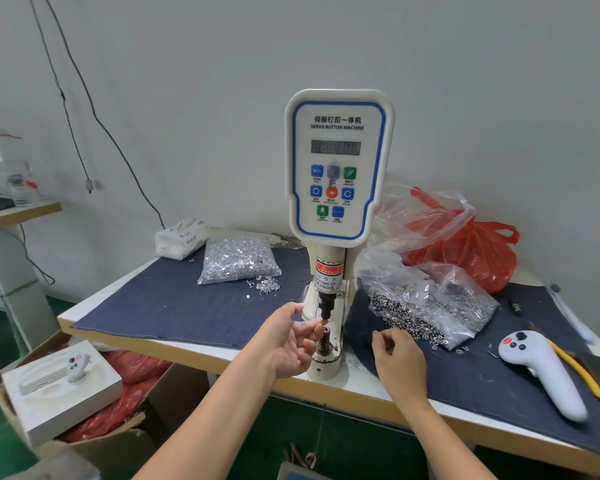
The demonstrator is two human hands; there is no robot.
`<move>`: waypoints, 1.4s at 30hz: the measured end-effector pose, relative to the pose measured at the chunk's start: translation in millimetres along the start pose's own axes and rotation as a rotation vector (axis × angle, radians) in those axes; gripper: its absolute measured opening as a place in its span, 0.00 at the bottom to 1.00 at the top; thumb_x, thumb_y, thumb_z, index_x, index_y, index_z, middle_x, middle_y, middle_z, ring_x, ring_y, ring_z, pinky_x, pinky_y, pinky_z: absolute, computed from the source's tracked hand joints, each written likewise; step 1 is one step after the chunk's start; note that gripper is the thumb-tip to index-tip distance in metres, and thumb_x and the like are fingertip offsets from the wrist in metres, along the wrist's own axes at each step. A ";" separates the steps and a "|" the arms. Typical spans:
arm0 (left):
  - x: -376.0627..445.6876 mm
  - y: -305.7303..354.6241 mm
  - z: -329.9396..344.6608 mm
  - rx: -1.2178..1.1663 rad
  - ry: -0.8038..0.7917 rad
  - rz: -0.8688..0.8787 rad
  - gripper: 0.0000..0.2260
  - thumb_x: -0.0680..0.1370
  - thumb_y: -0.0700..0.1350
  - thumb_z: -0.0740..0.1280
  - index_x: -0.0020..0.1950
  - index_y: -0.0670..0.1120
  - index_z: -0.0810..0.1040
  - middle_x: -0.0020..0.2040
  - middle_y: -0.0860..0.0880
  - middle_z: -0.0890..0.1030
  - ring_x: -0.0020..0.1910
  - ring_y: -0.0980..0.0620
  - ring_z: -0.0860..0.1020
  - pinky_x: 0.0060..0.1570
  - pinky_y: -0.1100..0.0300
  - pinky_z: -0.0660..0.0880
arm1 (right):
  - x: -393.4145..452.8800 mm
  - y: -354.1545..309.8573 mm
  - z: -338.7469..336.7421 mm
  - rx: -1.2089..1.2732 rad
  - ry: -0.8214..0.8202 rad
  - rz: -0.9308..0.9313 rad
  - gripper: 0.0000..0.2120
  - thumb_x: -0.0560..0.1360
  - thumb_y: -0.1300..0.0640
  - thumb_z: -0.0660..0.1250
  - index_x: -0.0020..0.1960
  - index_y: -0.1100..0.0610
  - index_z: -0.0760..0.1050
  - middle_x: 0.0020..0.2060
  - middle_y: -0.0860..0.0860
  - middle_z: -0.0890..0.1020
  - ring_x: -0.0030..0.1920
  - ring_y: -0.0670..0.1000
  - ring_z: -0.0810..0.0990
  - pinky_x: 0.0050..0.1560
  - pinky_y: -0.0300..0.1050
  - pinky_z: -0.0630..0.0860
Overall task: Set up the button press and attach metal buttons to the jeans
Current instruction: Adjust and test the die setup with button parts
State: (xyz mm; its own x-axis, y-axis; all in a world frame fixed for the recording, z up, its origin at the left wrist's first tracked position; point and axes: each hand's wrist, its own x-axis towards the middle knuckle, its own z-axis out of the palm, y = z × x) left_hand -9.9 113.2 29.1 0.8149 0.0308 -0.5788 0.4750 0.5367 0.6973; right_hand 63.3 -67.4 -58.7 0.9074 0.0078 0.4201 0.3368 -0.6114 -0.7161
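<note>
A torn cardboard box [111, 441] sits on the floor at far left, holding a white foam tray [61, 386]. On the tabletop [201, 355], dark denim [174, 306] lies flat and matte; a clear bag of flat silvery tacks [238, 259] rests on it, with a few spilled beside. The left hand [288, 344] pinches something tiny, too small to identify, at the lower die [326, 332] of the cream plastic servo button machine [338, 168], which stands at the front edge. The right hand [397, 355] hovers near, fingers loosely curled, empty. Beyond it, a crinkled bag of ring-shaped metal buttons [426, 311], then a smooth white handheld controller [537, 368]. The denim runs out of frame at right.
</note>
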 end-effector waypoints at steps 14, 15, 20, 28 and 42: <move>5.2 -1.1 0.8 0.020 0.003 0.026 0.18 0.78 0.53 0.59 0.48 0.40 0.80 0.31 0.49 0.78 0.24 0.57 0.65 0.19 0.68 0.60 | 0.0 0.5 0.4 0.005 0.001 0.001 0.08 0.78 0.56 0.63 0.40 0.54 0.74 0.37 0.48 0.76 0.36 0.43 0.73 0.33 0.33 0.63; 5.3 -1.4 0.7 0.020 -0.002 0.026 0.18 0.78 0.53 0.59 0.47 0.40 0.81 0.31 0.49 0.78 0.24 0.57 0.65 0.19 0.68 0.60 | -0.1 0.5 0.2 0.007 0.001 0.002 0.08 0.78 0.56 0.63 0.40 0.54 0.74 0.37 0.48 0.76 0.36 0.43 0.73 0.33 0.33 0.63; 4.6 -1.0 -1.2 0.033 -0.005 0.031 0.18 0.78 0.53 0.59 0.48 0.40 0.81 0.32 0.49 0.78 0.24 0.57 0.66 0.19 0.68 0.61 | -0.4 0.6 -0.5 0.016 -0.003 0.008 0.08 0.78 0.56 0.63 0.40 0.54 0.74 0.37 0.48 0.76 0.37 0.43 0.73 0.33 0.33 0.64; 3.8 4.0 -1.1 0.024 -0.052 0.014 0.20 0.76 0.53 0.60 0.50 0.38 0.80 0.32 0.48 0.77 0.23 0.57 0.66 0.19 0.68 0.60 | -0.2 0.5 -0.5 0.006 -0.005 0.012 0.08 0.78 0.56 0.63 0.40 0.54 0.75 0.37 0.48 0.76 0.37 0.43 0.73 0.33 0.33 0.63; 4.7 3.0 -1.0 0.006 -0.058 -0.009 0.16 0.74 0.50 0.62 0.50 0.39 0.79 0.34 0.48 0.78 0.25 0.56 0.65 0.18 0.67 0.59 | 0.3 0.7 -0.4 0.025 0.000 0.004 0.08 0.77 0.57 0.64 0.39 0.55 0.75 0.36 0.49 0.76 0.36 0.45 0.73 0.33 0.36 0.65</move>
State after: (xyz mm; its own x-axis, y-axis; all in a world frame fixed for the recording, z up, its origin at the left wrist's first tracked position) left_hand -5.0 115.8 28.1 0.8284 -0.0225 -0.5597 0.4840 0.5317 0.6950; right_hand 63.7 -68.2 -58.8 0.9088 0.0056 0.4172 0.3395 -0.5911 -0.7317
